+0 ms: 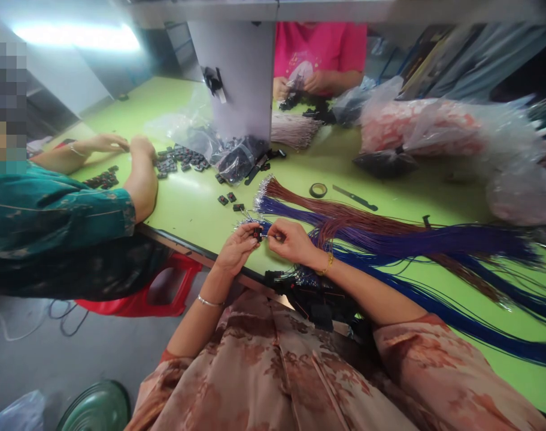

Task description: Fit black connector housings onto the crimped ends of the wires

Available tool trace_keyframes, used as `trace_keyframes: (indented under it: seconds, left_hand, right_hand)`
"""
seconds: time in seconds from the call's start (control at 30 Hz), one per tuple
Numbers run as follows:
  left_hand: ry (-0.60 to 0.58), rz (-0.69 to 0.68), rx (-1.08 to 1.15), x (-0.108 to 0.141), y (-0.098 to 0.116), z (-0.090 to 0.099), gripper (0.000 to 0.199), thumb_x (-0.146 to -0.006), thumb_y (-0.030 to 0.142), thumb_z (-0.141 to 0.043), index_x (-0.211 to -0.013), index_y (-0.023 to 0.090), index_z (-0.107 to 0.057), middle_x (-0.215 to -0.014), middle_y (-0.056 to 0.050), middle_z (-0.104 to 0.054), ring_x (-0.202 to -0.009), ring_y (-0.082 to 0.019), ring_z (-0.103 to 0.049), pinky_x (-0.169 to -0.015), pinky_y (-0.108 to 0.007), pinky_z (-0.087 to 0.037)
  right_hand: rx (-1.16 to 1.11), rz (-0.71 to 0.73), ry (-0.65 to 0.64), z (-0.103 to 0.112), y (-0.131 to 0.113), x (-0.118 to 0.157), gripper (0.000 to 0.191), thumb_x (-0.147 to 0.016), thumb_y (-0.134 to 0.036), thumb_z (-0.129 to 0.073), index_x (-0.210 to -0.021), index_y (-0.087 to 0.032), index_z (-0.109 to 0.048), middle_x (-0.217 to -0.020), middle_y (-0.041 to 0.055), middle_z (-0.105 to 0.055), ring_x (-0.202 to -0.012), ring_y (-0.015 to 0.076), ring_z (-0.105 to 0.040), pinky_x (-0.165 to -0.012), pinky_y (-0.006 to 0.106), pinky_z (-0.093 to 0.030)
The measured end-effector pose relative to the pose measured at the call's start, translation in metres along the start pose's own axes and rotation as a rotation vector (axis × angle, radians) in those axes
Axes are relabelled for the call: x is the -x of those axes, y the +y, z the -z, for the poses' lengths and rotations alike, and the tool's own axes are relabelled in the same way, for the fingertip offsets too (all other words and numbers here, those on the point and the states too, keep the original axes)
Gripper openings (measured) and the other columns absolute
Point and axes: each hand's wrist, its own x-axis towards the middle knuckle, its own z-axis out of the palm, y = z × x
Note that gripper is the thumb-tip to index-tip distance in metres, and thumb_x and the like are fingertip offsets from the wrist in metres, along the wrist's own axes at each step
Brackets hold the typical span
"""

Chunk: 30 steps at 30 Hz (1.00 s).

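My left hand (237, 248) holds a small black connector (257, 234) with a red part between thumb and fingers, above the table's front edge. Just to its right, my right hand (293, 241) is closed in a pinch on a thin wire (264, 236), whose end meets the connector. Bundles of brown wires (309, 206), purple wires (354, 229) and blue wires (416, 305) stretch to the right, their metal-tipped ends near my hands. A few loose black connectors (230, 196) lie beyond my left hand.
A black tape roll (318, 190) and a dark blade (355, 197) lie behind the wires. Left, a person in green (57, 203) leans on the green table (183, 218) by piled connectors (181, 158). Across, a person in pink (322, 54) works. Plastic bags (421, 129) stand back right.
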Motion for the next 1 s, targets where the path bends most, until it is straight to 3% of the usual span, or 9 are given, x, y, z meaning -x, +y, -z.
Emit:
trace_keyframes:
  seconds: [0.33,0.63,0.83,1.0]
  left_hand:
    - [-0.002,-0.033,-0.054,0.001,-0.002,0.001,0.041,-0.065,0.013,-0.077,-0.104,0.019,-0.068,-0.097,-0.005,-0.069,-0.087,-0.013,-0.061,-0.077,-0.023,-0.047]
    - [0.038,-0.121,-0.154,0.000,-0.010,-0.004,0.039,-0.063,0.015,-0.079,-0.101,0.018,-0.071,-0.102,-0.006,-0.070,-0.095,-0.016,-0.062,-0.092,-0.029,-0.045]
    - [0.105,-0.109,-0.088,0.001,-0.014,-0.007,0.040,-0.063,0.013,-0.077,-0.102,0.018,-0.070,-0.096,-0.005,-0.070,-0.090,-0.015,-0.063,-0.085,-0.027,-0.046]
    - [0.136,-0.110,-0.132,0.006,-0.016,-0.011,0.041,-0.062,0.014,-0.077,-0.102,0.017,-0.069,-0.092,-0.005,-0.070,-0.086,-0.015,-0.063,-0.084,-0.028,-0.047]
  right_hand:
    - [0.013,0.027,0.004,-0.002,0.003,0.001,0.005,-0.069,-0.014,-0.052,-0.067,-0.019,-0.051,-0.063,-0.0011,-0.051,-0.059,0.0116,-0.043,-0.057,0.024,-0.031]
    - [0.086,0.048,-0.045,-0.007,0.005,0.002,0.004,-0.070,-0.015,-0.053,-0.070,-0.019,-0.053,-0.068,0.0012,-0.056,-0.063,0.0130,-0.045,-0.060,0.025,-0.032]
    - [0.092,0.078,-0.050,-0.010,0.008,0.005,0.008,-0.079,-0.018,-0.050,-0.077,-0.017,-0.058,-0.072,0.0033,-0.059,-0.064,0.0134,-0.047,-0.062,0.025,-0.034]
    - [0.145,0.056,-0.084,-0.014,0.006,0.009,0.007,-0.076,-0.017,-0.051,-0.073,-0.017,-0.057,-0.069,0.0032,-0.058,-0.062,0.0129,-0.045,-0.059,0.025,-0.031]
